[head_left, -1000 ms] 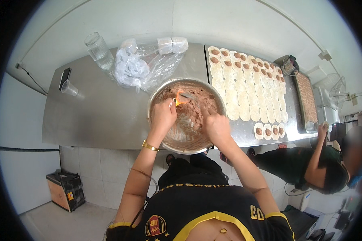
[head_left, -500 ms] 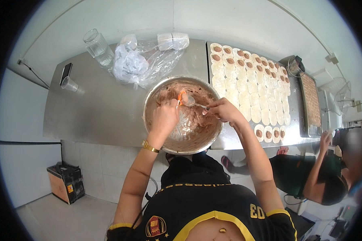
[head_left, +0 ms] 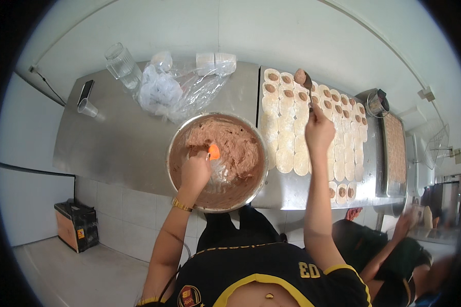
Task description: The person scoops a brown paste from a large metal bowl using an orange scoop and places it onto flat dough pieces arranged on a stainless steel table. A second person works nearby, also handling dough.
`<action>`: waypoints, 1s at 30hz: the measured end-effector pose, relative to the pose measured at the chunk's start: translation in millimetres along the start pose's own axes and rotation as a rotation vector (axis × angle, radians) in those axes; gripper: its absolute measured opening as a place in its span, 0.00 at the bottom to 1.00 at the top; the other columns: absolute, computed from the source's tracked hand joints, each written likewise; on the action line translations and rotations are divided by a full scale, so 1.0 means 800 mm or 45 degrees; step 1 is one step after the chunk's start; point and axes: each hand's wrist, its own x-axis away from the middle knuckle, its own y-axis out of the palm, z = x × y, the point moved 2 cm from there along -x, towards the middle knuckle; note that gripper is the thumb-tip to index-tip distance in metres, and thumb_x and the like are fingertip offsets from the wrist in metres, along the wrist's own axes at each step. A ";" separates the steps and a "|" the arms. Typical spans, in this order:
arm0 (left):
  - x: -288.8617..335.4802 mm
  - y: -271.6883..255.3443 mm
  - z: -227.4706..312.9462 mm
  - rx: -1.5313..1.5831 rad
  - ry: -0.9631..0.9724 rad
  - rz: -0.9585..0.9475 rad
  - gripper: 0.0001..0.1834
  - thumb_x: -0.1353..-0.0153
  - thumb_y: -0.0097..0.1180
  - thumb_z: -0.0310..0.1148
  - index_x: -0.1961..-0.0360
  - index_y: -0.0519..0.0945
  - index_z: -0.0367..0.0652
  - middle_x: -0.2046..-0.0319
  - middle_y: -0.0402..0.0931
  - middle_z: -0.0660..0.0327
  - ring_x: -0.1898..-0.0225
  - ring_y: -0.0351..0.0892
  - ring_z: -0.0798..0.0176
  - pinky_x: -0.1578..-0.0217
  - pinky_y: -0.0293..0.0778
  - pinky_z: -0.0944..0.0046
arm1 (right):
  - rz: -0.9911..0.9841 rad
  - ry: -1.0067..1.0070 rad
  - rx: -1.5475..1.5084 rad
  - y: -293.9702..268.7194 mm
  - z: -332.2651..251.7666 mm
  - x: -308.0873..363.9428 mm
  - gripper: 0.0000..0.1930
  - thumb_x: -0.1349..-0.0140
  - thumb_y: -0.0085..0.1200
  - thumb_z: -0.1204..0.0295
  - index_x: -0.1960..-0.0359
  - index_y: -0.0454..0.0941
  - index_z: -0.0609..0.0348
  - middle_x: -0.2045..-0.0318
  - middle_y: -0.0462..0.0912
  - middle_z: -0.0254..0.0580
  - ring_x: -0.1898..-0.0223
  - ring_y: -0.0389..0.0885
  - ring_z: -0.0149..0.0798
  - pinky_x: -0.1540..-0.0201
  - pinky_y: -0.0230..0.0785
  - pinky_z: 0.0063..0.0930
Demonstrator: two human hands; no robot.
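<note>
My right hand (head_left: 320, 130) grips the handle of a metal spoon (head_left: 309, 87) and reaches over the far rows of pale dough wrappers (head_left: 287, 125). A lump of pinkish-brown filling (head_left: 299, 76) sits on the spoon's end. My left hand (head_left: 196, 171) is closed around a small orange utensil (head_left: 214, 152), perhaps a scoop, inside the large metal bowl (head_left: 171, 179). Soft filling (head_left: 235, 146) of the same colour lies in the bowl and is smeared on its wall. Several wrappers in the far rows and at the near edge carry a dab of filling.
On the steel table (head_left: 118, 143) lie a clear plastic bag (head_left: 161, 92), a glass jug (head_left: 123, 66), a plastic cup (head_left: 87, 108) and a phone (head_left: 86, 92). A filled tray (head_left: 394, 153) stands at the right. Another person (head_left: 384, 256) is at the lower right.
My right hand has moved from the bowl out to the right, carrying the spoon with filling over the wrappers. My left hand stays in the bowl with the orange utensil. The view has shifted.
</note>
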 end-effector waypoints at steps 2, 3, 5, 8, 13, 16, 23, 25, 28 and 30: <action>0.000 -0.001 0.004 -0.037 -0.059 -0.043 0.09 0.42 0.46 0.33 0.70 0.74 0.38 0.79 0.76 0.46 0.75 0.77 0.43 0.72 0.73 0.47 | -0.161 -0.078 0.380 0.076 0.037 0.007 0.13 0.46 0.47 0.72 0.59 0.78 0.54 0.80 0.79 0.50 0.78 0.79 0.50 0.77 0.68 0.42; -0.001 -0.004 0.009 -0.049 -0.058 -0.069 0.09 0.42 0.46 0.33 0.69 0.74 0.38 0.79 0.76 0.46 0.75 0.77 0.43 0.72 0.73 0.47 | -0.300 -0.147 0.512 0.119 0.069 0.017 0.13 0.46 0.47 0.72 0.59 0.77 0.53 0.80 0.79 0.50 0.77 0.79 0.50 0.76 0.69 0.42; 0.003 -0.006 0.004 -0.068 -0.053 -0.028 0.09 0.42 0.46 0.33 0.69 0.75 0.38 0.79 0.76 0.46 0.75 0.77 0.43 0.72 0.73 0.47 | -0.322 -0.087 0.451 0.131 0.072 0.032 0.11 0.45 0.46 0.71 0.62 0.77 0.54 0.79 0.79 0.50 0.77 0.80 0.51 0.76 0.69 0.43; 0.017 -0.005 -0.013 -0.028 -0.031 0.043 0.09 0.42 0.47 0.33 0.70 0.75 0.38 0.80 0.75 0.46 0.75 0.76 0.42 0.72 0.72 0.48 | -0.295 -0.036 0.242 0.111 0.051 0.021 0.10 0.44 0.47 0.70 0.63 0.78 0.56 0.75 0.80 0.52 0.77 0.80 0.52 0.76 0.68 0.46; 0.005 -0.009 -0.036 0.355 0.117 -0.003 0.11 0.43 0.48 0.33 0.75 0.75 0.36 0.81 0.72 0.43 0.76 0.73 0.40 0.76 0.68 0.49 | -0.645 0.347 -1.309 0.056 0.003 0.012 0.12 0.39 0.44 0.75 0.56 0.77 0.60 0.79 0.77 0.34 0.78 0.75 0.31 0.72 0.67 0.26; -0.004 -0.028 -0.034 0.485 0.204 -0.146 0.11 0.43 0.50 0.33 0.77 0.74 0.36 0.82 0.70 0.43 0.80 0.70 0.41 0.78 0.64 0.51 | -1.093 -0.170 -0.819 0.039 -0.045 0.038 0.11 0.44 0.45 0.80 0.60 0.77 0.61 0.75 0.78 0.38 0.74 0.76 0.32 0.70 0.68 0.26; -0.009 -0.070 -0.053 0.574 0.161 -0.039 0.11 0.41 0.47 0.32 0.75 0.73 0.34 0.84 0.68 0.48 0.84 0.61 0.55 0.79 0.62 0.58 | -1.057 -0.813 0.131 0.024 -0.096 0.098 0.14 0.52 0.48 0.77 0.62 0.79 0.55 0.72 0.80 0.47 0.69 0.79 0.49 0.65 0.72 0.39; -0.011 -0.078 -0.063 0.492 -0.020 0.053 0.12 0.41 0.48 0.32 0.77 0.74 0.34 0.81 0.71 0.45 0.82 0.69 0.46 0.78 0.65 0.54 | -1.080 -0.836 0.194 0.031 -0.099 0.108 0.09 0.53 0.48 0.75 0.70 0.79 0.57 0.75 0.80 0.48 0.70 0.80 0.48 0.69 0.72 0.39; -0.006 -0.076 -0.052 0.142 -0.037 -0.010 0.11 0.43 0.49 0.31 0.74 0.78 0.34 0.78 0.75 0.45 0.75 0.77 0.46 0.72 0.72 0.53 | -1.018 -0.858 0.271 0.051 -0.108 0.122 0.07 0.52 0.48 0.74 0.75 0.79 0.59 0.76 0.80 0.50 0.71 0.81 0.47 0.72 0.73 0.38; -0.009 -0.046 -0.055 0.012 -0.161 -0.145 0.11 0.44 0.49 0.31 0.72 0.79 0.33 0.75 0.77 0.44 0.70 0.78 0.44 0.66 0.74 0.52 | -0.941 -0.867 0.298 0.069 -0.131 0.129 0.07 0.51 0.48 0.74 0.76 0.79 0.60 0.76 0.80 0.50 0.71 0.82 0.45 0.73 0.73 0.36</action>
